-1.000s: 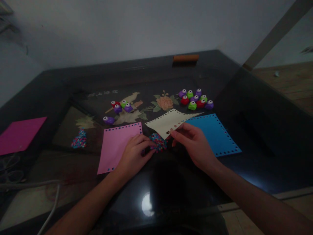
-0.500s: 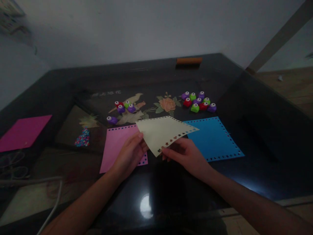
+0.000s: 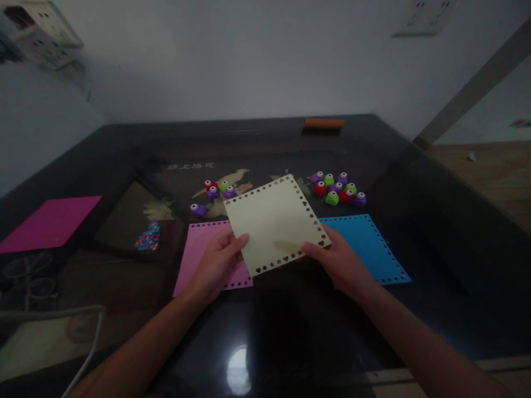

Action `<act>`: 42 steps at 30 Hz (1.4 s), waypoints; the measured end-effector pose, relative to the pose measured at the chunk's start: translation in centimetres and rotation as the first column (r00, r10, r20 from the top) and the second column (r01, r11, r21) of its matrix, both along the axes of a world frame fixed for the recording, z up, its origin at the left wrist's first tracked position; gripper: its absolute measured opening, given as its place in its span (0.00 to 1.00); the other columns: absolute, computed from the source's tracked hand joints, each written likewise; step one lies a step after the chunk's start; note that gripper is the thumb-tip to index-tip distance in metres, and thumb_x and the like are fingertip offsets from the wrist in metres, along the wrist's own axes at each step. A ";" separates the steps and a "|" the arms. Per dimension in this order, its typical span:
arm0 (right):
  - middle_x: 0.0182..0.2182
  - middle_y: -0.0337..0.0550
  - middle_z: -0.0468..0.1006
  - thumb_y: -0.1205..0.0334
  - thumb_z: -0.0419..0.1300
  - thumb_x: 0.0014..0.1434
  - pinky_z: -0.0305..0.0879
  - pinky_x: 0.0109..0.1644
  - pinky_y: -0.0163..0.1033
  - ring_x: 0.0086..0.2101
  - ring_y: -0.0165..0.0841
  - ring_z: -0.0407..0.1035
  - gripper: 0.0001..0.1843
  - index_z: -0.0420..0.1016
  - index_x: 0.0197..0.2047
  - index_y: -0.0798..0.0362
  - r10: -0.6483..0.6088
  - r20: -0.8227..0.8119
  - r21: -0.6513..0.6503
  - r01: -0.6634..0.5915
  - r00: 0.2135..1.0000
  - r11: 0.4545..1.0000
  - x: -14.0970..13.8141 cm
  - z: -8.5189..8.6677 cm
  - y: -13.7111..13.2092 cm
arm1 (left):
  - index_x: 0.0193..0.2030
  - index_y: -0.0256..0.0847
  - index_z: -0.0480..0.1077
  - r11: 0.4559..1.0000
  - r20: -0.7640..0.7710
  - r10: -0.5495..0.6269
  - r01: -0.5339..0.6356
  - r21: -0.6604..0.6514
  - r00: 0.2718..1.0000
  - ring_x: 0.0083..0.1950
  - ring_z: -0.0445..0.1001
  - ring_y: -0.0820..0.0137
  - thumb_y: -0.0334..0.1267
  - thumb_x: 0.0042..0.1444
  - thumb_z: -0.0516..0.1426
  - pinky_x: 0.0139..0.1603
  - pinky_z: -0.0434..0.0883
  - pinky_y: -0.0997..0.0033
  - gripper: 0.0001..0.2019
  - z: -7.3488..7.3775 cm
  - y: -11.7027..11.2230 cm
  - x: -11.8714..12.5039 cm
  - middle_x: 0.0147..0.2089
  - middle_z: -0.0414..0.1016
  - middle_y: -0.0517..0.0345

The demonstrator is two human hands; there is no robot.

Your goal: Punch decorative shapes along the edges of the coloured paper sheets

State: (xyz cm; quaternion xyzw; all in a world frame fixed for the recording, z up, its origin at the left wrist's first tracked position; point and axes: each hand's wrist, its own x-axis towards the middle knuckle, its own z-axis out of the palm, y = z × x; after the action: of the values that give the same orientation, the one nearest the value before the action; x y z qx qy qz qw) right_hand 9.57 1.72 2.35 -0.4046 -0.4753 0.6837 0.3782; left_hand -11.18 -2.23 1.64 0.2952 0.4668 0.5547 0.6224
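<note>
Pinches cream card (image 3: 274,221), held up between both hands' fingers: by left edge with left hand (image 3: 218,261), by near edge with right hand (image 3: 338,260). Has pink card (image 3: 197,251) under left fingers, blue card (image 3: 365,243) behind right fingers, 2 groups of punches (image 3: 345,196) beyond both.

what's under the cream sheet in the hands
Parts of the pink sheet and the blue sheet show, running in behind the cream sheet; whatever lies beneath its middle is covered and can't be told.
</note>
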 end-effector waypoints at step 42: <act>0.27 0.38 0.77 0.56 0.65 0.47 0.67 0.39 0.42 0.31 0.32 0.71 0.11 0.74 0.34 0.52 -0.398 0.143 0.322 0.338 0.906 0.885 1.7 -0.4 2.9 | 0.26 0.37 0.72 0.980 -0.506 -0.144 0.192 0.044 0.850 0.19 0.71 0.72 0.44 0.51 0.60 0.22 0.67 0.75 0.12 0.9 -0.7 0.9 0.20 0.75 0.57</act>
State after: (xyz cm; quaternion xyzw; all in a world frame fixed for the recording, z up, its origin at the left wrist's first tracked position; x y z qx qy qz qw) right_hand 11.23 4.61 1.91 -0.4961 -0.5208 0.4765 0.5055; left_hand -10.33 -2.95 2.54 0.4970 0.5581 0.4237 0.5119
